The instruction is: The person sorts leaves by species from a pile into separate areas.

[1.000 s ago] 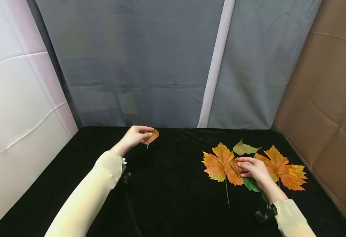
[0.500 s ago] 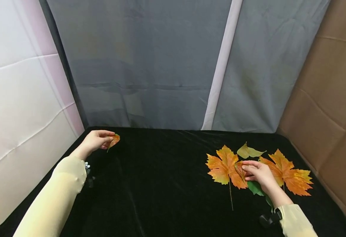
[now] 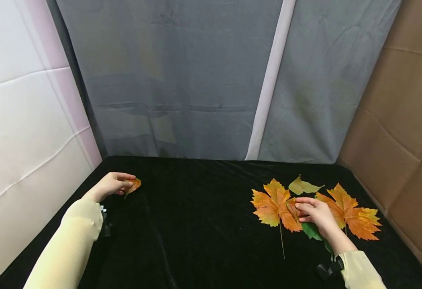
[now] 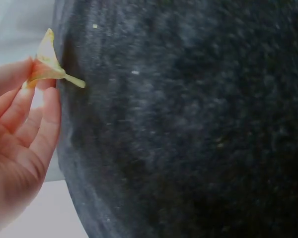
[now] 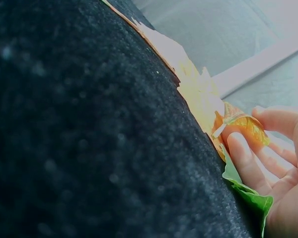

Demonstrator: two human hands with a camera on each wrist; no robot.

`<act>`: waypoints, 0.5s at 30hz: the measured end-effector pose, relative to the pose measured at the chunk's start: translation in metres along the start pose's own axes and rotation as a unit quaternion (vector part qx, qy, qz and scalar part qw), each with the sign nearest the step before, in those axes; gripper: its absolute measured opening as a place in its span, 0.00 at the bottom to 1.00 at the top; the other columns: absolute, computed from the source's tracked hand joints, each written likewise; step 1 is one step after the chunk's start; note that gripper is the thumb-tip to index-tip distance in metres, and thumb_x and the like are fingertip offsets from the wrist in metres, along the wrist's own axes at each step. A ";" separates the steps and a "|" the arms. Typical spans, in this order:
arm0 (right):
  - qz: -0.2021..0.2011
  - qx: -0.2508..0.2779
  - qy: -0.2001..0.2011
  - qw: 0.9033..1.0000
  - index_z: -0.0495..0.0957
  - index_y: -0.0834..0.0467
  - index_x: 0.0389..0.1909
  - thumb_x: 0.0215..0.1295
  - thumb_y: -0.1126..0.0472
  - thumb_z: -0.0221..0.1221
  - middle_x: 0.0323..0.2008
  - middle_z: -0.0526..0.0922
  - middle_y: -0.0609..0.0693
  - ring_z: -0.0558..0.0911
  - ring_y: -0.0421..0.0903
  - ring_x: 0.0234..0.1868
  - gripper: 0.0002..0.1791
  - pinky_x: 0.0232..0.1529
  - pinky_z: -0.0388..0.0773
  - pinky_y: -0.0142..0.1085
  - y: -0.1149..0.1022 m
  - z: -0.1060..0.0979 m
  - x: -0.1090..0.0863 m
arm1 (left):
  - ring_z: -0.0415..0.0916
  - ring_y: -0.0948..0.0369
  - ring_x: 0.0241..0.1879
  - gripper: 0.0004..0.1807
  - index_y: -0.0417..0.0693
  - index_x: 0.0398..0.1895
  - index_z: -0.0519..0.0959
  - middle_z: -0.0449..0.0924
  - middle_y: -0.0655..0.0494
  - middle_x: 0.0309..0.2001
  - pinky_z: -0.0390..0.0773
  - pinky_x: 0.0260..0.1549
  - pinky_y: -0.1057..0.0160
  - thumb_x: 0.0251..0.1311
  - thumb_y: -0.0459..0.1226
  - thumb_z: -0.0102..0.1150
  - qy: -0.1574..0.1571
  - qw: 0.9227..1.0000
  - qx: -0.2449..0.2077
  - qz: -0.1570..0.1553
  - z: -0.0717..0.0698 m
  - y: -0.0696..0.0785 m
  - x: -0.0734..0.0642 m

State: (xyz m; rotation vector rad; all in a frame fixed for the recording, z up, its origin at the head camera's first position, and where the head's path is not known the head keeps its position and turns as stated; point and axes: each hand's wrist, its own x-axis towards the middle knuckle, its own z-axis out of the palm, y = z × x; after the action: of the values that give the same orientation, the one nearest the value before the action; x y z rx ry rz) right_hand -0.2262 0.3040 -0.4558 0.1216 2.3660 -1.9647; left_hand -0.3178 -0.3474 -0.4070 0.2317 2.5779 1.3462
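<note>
My left hand (image 3: 112, 185) pinches a small orange leaf (image 3: 133, 186) over the left part of the black cloth. In the left wrist view that leaf (image 4: 47, 62) is folded, its short stem pointing right, held between thumb and fingers. On the other side, my right hand (image 3: 317, 214) grips another small orange leaf (image 3: 292, 208) that overlaps a large orange maple leaf (image 3: 273, 203). The right wrist view shows this small leaf (image 5: 246, 124) curled between thumb and fingers. Under the right hand a green leaf (image 3: 311, 230) partly shows; the hand hides the rest.
A second large maple leaf (image 3: 355, 214) lies right of the right hand. Behind the hand is a yellow-green leaf (image 3: 303, 186). The black cloth (image 3: 196, 224) covers the table, with a grey curtain (image 3: 178, 80) behind, white fabric (image 3: 26, 120) at left and brown fabric (image 3: 398, 108) at right.
My left hand has carried its small leaf leftward, then down and nearer along the cloth. The right hand stays in place with its leaf. The head view has shifted slightly.
</note>
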 end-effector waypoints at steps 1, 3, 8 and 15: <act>0.000 0.000 -0.001 1.000 0.68 0.76 0.59 0.68 0.60 0.59 0.31 0.83 0.44 0.81 0.40 0.28 0.27 0.32 0.82 0.36 0.000 0.000 0.000 | 0.76 0.66 0.33 0.24 0.21 0.61 0.65 0.81 0.40 0.46 0.79 0.31 0.62 0.69 0.31 0.52 -0.002 1.000 0.005 -0.001 0.000 -0.001 0.000; -0.001 0.001 -0.003 1.000 0.68 0.75 0.59 0.68 0.60 0.60 0.31 0.83 0.45 0.81 0.40 0.28 0.27 0.32 0.82 0.36 -0.001 0.001 -0.002 | 0.76 0.66 0.33 0.23 0.21 0.60 0.66 0.81 0.40 0.45 0.79 0.31 0.62 0.68 0.31 0.52 -0.001 1.000 0.011 -0.004 0.002 -0.005 -0.001; -0.003 0.004 -0.006 1.000 0.69 0.76 0.58 0.68 0.61 0.60 0.31 0.83 0.45 0.81 0.40 0.28 0.26 0.32 0.82 0.36 -0.003 0.003 -0.005 | 0.76 0.64 0.32 0.21 0.21 0.58 0.68 0.81 0.40 0.44 0.78 0.29 0.63 0.67 0.29 0.52 0.005 1.000 0.025 -0.004 0.003 -0.009 -0.002; 0.007 -0.002 0.005 1.000 0.68 0.75 0.60 0.68 0.59 0.60 0.32 0.82 0.45 0.81 0.40 0.28 0.28 0.32 0.82 0.36 -0.005 0.001 -0.009 | 0.73 0.63 0.29 0.20 0.29 0.58 0.74 0.82 0.45 0.38 0.74 0.28 0.60 0.66 0.33 0.57 0.013 0.995 0.097 -0.004 0.004 -0.007 -0.006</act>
State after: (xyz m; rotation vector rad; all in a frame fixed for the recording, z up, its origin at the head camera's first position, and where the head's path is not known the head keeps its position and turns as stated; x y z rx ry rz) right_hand -0.2179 0.3016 -0.4500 0.1467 2.3681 -1.9577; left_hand -0.3113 -0.3500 -0.4143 0.2389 2.7290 1.1023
